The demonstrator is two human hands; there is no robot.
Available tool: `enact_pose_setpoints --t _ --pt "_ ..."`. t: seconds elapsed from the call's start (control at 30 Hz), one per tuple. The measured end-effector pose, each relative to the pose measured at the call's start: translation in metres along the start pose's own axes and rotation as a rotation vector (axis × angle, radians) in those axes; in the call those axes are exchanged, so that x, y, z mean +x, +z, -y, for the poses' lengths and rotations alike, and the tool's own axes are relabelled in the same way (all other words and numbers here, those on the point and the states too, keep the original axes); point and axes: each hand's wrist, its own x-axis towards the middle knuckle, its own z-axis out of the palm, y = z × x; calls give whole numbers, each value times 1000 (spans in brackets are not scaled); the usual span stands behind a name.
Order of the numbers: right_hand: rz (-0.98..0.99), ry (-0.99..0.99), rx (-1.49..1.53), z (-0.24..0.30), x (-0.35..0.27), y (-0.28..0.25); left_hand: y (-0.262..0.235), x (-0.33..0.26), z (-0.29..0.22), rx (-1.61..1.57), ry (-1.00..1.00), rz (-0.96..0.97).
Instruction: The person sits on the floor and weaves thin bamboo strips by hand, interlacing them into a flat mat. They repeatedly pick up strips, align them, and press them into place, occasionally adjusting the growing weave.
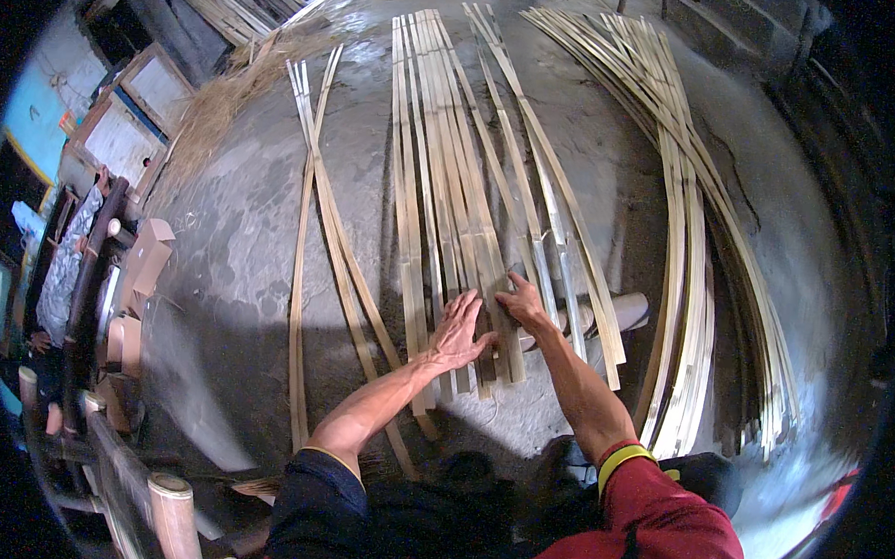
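Long, pale bamboo strips (450, 170) lie side by side on the floor in front of me, their near ends raised over a round pole (621, 315). My left hand (457, 332) rests flat on the strips near those ends, thumb apart from the fingers. Close to its right, my right hand (522, 302) touches the edge of a strip with index finger and thumb spread; its other fingers are partly hidden. Just right of it, a looser set of strips (561, 190) fans out across the same pole.
A few crossed strips (323, 204) lie to the left. On the right is a larger crossed bundle (686, 190). Cardboard boxes (147, 258) and a bamboo frame (172, 517) stand along the left side. Straw (220, 120) lies on the concrete floor (241, 211) farther back.
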Motion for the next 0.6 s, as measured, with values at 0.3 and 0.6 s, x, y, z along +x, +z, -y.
enact_pose_setpoints --t 0.3,0.6 --pt "-181 -155 -69 19 -11 2 34 18 -18 -528 -334 -184" --pt "-391 -278 -319 64 -14 5 100 25 12 -1139 -522 -127"
